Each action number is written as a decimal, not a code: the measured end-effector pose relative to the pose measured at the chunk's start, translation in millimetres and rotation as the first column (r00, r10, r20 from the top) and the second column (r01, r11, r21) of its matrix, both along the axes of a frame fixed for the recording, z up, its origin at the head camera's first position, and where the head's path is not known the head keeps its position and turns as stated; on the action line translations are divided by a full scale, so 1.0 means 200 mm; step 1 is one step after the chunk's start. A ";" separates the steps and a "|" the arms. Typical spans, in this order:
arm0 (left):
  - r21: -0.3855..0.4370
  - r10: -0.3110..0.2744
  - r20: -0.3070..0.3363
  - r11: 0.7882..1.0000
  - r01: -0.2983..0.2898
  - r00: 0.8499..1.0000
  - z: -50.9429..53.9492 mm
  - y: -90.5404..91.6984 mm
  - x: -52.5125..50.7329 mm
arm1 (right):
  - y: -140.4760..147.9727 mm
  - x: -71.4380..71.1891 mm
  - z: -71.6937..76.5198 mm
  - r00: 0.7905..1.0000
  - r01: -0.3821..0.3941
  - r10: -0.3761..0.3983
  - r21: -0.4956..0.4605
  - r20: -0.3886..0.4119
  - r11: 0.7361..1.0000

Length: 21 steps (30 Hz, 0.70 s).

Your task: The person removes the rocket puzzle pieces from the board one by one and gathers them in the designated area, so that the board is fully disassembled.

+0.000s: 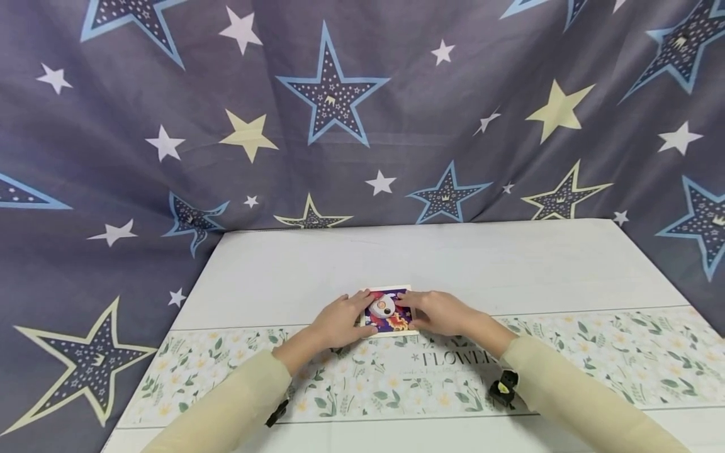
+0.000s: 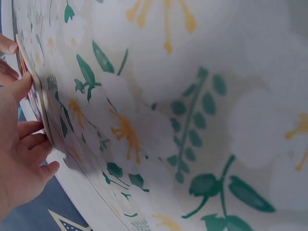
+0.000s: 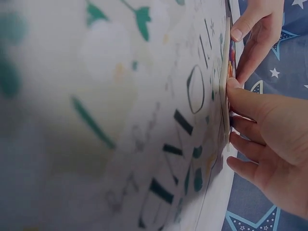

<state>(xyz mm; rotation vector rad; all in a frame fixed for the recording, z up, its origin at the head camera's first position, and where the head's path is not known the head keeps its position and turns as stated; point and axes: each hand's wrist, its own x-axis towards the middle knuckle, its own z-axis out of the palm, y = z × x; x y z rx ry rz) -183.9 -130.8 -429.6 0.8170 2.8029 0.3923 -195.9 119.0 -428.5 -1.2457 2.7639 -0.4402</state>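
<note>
Between both hands lay a square, cream-bordered panel with purple-and-red cartoon print | left hand: fingers half-bent, gripped its near side | right hand: likewise, opposite side

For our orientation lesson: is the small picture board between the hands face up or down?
Face up: the picture board shows its colourful print in the head view.

A white, flat-topped table is crossed by a broad band printed with white blossoms, green leaves and dark lettering. Across the band's far edge, a small, square, cream-bordered board is borne, illustrated in purple, red and white.
</note>
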 end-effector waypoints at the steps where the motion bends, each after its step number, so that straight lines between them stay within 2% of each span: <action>1: 0.006 -0.002 0.004 1.000 0.002 1.000 0.00 0.00 0.01 | 0.00 0.01 0.00 1.000 -0.001 0.001 0.001 -0.002 1.000; 8: -0.003 -0.014 0.004 1.000 0.014 1.000 -0.01 0.00 0.04 | 0.02 0.05 0.00 1.000 -0.015 0.015 -0.011 -0.010 1.000; 21: 0.006 -0.044 -0.009 0.999 0.044 0.999 -0.01 -0.01 0.13 | 0.06 0.15 0.00 1.000 -0.027 0.027 0.022 -0.005 0.999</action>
